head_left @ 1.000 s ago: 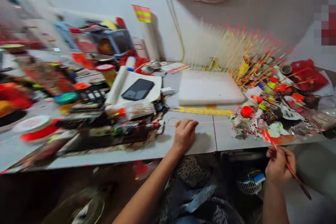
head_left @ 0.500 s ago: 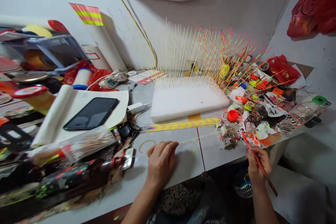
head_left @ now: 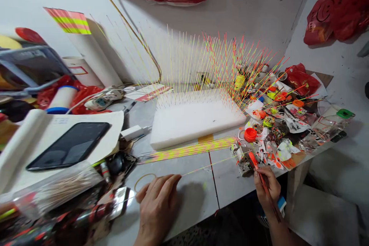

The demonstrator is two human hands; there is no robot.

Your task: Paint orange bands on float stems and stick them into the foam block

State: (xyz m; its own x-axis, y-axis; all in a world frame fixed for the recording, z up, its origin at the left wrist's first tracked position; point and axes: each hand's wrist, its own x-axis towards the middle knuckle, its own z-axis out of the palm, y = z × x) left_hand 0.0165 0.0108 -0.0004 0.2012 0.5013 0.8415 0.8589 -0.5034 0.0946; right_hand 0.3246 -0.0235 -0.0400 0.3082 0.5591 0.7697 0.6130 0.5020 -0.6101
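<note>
My left hand [head_left: 158,200] is closed on a thin yellowish stick [head_left: 201,168], which runs right to a paint-spotted block [head_left: 242,159]. In my right hand [head_left: 266,186] is a red-handled brush [head_left: 261,177], its orange-red tip near the stick's right end. Behind them a white foam slab [head_left: 187,123] holds many upright thin sticks with yellow and red bands. A row of similar sticks [head_left: 196,148] lies along the slab's front edge. Beside the block stands an open orange-red paint pot [head_left: 250,134].
On the left are a phone [head_left: 69,146] on paper, a bag of cotton swabs [head_left: 63,184] and a yellow ring [head_left: 144,180]. Paint pots, stained paper and a green-capped clear bottle [head_left: 346,113] clutter the right. Red bags [head_left: 334,15] hang on the wall.
The view has shifted, so the slab and clutter sit differently in it. The brush in my right hand has moved left, its tip now by the block and the stick's end.
</note>
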